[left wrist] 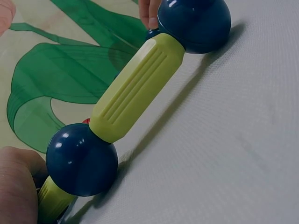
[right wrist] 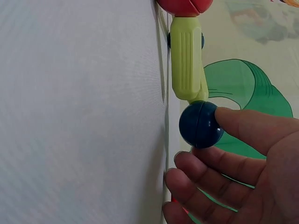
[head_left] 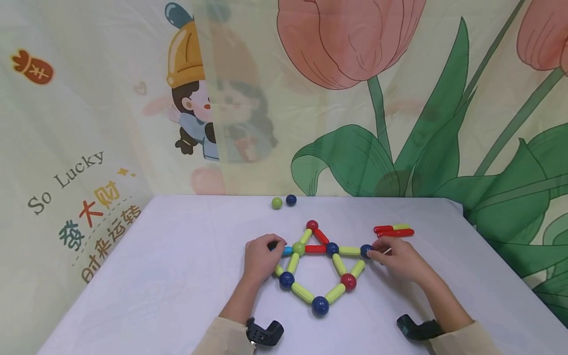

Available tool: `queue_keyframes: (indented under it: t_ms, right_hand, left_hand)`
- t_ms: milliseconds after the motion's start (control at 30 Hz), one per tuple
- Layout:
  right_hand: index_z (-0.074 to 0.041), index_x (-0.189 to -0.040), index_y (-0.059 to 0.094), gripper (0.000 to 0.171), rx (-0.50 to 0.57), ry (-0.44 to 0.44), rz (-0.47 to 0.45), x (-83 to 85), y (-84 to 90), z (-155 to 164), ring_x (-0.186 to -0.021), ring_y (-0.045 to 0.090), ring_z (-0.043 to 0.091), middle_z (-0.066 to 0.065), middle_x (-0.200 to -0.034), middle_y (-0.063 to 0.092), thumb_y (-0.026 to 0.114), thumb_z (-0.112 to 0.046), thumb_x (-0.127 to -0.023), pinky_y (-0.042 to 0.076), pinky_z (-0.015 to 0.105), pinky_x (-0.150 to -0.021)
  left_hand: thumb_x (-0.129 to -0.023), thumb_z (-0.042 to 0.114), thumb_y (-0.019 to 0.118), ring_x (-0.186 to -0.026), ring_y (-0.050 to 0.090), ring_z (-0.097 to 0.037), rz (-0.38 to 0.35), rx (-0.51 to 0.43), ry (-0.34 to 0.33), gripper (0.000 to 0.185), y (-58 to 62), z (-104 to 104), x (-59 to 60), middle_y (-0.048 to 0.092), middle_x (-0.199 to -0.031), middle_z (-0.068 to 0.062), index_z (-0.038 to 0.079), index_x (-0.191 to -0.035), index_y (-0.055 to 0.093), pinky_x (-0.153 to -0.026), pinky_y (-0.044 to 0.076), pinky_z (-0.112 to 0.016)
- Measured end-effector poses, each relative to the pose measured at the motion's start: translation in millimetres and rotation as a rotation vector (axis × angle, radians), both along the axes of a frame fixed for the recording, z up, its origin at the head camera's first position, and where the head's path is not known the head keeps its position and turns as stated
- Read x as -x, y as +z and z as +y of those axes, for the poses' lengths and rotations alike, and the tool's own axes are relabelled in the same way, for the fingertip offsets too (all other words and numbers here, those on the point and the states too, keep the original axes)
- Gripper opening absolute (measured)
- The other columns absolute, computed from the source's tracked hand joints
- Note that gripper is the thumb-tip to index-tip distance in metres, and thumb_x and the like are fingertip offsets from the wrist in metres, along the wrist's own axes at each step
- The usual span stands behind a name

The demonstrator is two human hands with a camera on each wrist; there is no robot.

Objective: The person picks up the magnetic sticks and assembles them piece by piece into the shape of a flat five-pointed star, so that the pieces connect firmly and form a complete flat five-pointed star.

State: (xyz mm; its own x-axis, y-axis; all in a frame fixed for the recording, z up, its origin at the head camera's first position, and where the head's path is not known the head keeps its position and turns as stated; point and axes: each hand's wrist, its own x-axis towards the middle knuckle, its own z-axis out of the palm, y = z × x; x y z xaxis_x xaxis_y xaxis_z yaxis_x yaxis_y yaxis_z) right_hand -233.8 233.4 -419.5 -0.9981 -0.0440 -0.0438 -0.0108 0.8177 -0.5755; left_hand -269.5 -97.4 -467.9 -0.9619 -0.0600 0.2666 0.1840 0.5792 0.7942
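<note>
A flat figure of magnetic balls and sticks lies on the table. My left hand (head_left: 263, 260) pinches a dark blue ball at its left corner, mostly hidden by the fingers; a light blue stick (head_left: 287, 250) runs from there to a lime ball (head_left: 299, 248). At the right corner the thumb and fingers of my right hand (head_left: 397, 259) pinch another dark blue ball (right wrist: 202, 124). A lime stick (head_left: 349, 251) joins that ball to the figure. From the red ball (head_left: 348, 282) a second lime stick (right wrist: 186, 58) points up, its end close to the pinched ball.
Behind the figure sit a loose lime ball (head_left: 277, 203) and a dark blue ball (head_left: 291, 200). Several loose red and lime sticks (head_left: 395, 232) lie beyond my right hand. The white table (head_left: 177, 276) ends at a printed cloth backdrop (head_left: 248, 98).
</note>
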Motion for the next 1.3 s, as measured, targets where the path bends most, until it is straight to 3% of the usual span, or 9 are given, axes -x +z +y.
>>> queue_keyframes:
  t_ms: [433, 933, 1300]
  right_hand:
    - [0.001, -0.119, 0.068, 0.040, -0.059, 0.013, -0.036, -0.4, 0.6, -4.3, -0.091, 0.060, 0.021, 0.009, -0.101, 0.069, 0.076, -0.027, -0.092, 0.058, 0.033, -0.072]
    - [0.000, -0.116, 0.070, 0.037, -0.036, 0.035, -0.086, -3.5, 1.7, -2.4, -0.080, 0.059, 0.018, 0.007, -0.097, 0.069, 0.073, -0.030, -0.094, 0.058, 0.032, -0.069]
    - [0.000, -0.127, 0.065, 0.046, -0.018, 0.002, -0.088, -3.5, -0.2, -11.4, -0.069, 0.057, 0.019, 0.006, -0.084, 0.061, 0.076, -0.025, -0.090, 0.055, 0.030, -0.063]
  left_hand:
    - [-0.094, 0.020, 0.065, -0.099, 0.067, -0.021, 0.001, -0.002, 0.003, 0.015, -0.5, -0.5, -0.5, 0.077, -0.092, 0.002, 0.018, -0.090, 0.080, -0.100, 0.051, -0.048]
    - [-0.095, 0.020, 0.066, -0.104, 0.064, -0.024, -0.044, 0.009, 0.021, 0.015, 1.3, 2.4, 0.2, 0.077, -0.096, 0.001, 0.018, -0.093, 0.080, -0.104, 0.048, -0.052]
    - [-0.094, 0.020, 0.066, -0.104, 0.065, -0.024, -0.038, 0.000, 0.013, 0.015, 1.2, 0.7, -0.3, 0.077, -0.095, 0.001, 0.019, -0.092, 0.080, -0.105, 0.047, -0.052]
